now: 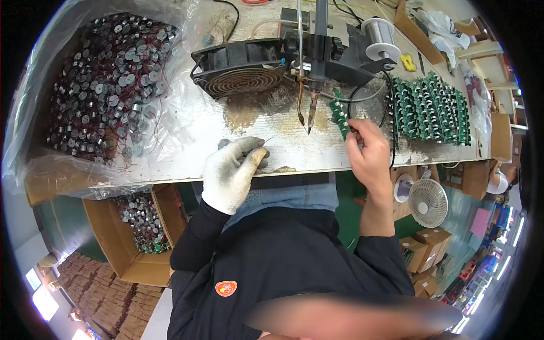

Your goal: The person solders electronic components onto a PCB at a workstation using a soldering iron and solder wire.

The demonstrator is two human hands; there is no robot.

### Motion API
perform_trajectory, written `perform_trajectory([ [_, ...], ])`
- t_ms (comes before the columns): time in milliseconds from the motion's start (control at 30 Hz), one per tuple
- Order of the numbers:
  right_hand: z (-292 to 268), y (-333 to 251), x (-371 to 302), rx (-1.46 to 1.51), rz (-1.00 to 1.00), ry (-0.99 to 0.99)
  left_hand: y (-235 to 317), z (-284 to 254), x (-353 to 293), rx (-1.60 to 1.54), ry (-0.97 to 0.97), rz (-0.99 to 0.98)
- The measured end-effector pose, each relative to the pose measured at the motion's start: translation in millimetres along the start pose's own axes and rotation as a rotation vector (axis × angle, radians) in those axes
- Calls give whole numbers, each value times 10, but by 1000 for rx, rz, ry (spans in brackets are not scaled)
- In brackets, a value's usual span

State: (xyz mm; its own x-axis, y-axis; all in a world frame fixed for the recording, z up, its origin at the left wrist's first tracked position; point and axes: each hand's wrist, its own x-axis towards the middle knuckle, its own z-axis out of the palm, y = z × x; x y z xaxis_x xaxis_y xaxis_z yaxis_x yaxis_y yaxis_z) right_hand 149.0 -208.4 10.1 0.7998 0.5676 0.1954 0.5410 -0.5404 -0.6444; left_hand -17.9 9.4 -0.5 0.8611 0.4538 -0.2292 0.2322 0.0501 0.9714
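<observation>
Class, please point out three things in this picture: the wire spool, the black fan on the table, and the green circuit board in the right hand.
Wire spool (379, 36): head view, on its wound middle.
Black fan (241, 82): head view, on its round grille.
Green circuit board (340, 116): head view, near its middle.

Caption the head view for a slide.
Soldering iron between gloved left hand and bare right hand holding green circuit board.

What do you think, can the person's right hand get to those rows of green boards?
Probably yes: the rows of green boards stand just right of the right hand. A thin black cable hangs between, and the hand holds a green strip, so it isn't free.
</observation>
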Motion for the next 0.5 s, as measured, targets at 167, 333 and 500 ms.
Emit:
perform_trajectory([
  [167, -18, -34, 83, -156, 50, -17, 43, -42, 47, -223, -112, -140],
  [333, 40, -9, 87, 161, 164, -58, 67, -42, 69, -353, -174, -194],
  [500, 184, -53, -108, 662, 300, -73, 108, 35, 96, -389, -146, -229],
])
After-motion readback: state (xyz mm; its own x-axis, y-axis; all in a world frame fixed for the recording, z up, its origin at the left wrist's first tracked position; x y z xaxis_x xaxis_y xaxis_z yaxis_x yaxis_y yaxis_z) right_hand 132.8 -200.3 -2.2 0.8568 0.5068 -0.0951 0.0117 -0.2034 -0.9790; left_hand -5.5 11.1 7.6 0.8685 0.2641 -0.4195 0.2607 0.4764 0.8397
